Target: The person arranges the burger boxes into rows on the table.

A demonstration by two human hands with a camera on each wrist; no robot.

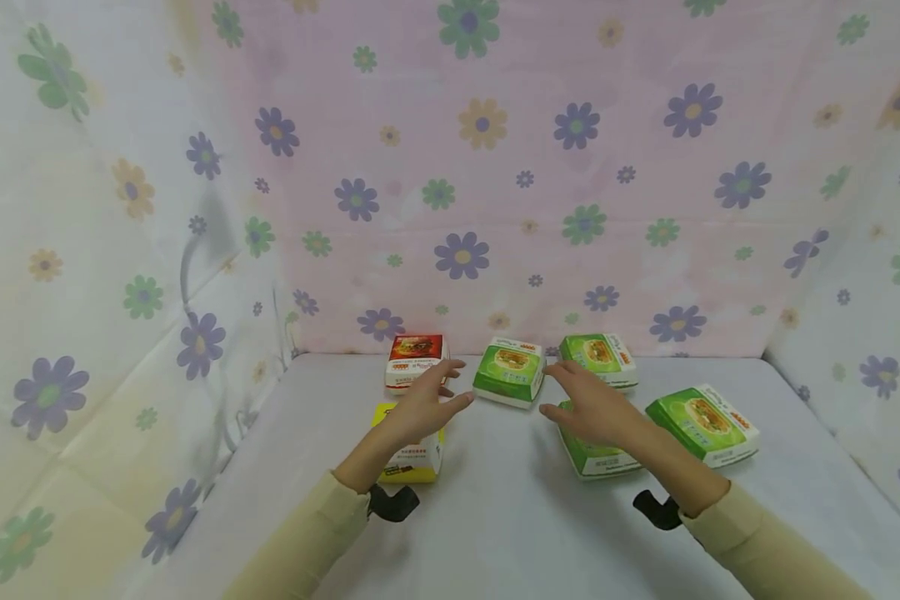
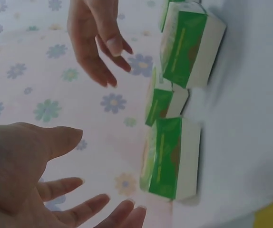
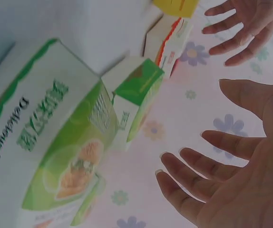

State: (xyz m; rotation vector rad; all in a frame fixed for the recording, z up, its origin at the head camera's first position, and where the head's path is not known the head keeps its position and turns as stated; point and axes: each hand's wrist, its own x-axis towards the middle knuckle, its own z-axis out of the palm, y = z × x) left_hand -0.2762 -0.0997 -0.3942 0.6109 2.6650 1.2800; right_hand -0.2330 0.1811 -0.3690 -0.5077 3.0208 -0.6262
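Note:
My left hand (image 1: 423,408) hovers over the tabletop, fingers spread and holding nothing. Below and behind it are a yellow-and-white box (image 1: 412,473) and a red-and-white burger box (image 1: 417,346), both partly covered by the hand in the head view. The right hand (image 1: 588,404) is also raised and empty, its fingers (image 3: 222,171) loosely extended in the right wrist view. Between the hands, at the back, lies a green-and-white burger box (image 1: 508,371); the right fingertips appear close to its right side. Beneath the right hand is another green box (image 1: 596,462), partly hidden.
Two more green burger boxes lie on the right, one at the back (image 1: 600,350) and one farther right (image 1: 701,425). A white cloth covers the table (image 1: 487,517). Flower-printed curtains (image 1: 465,167) enclose the back and sides.

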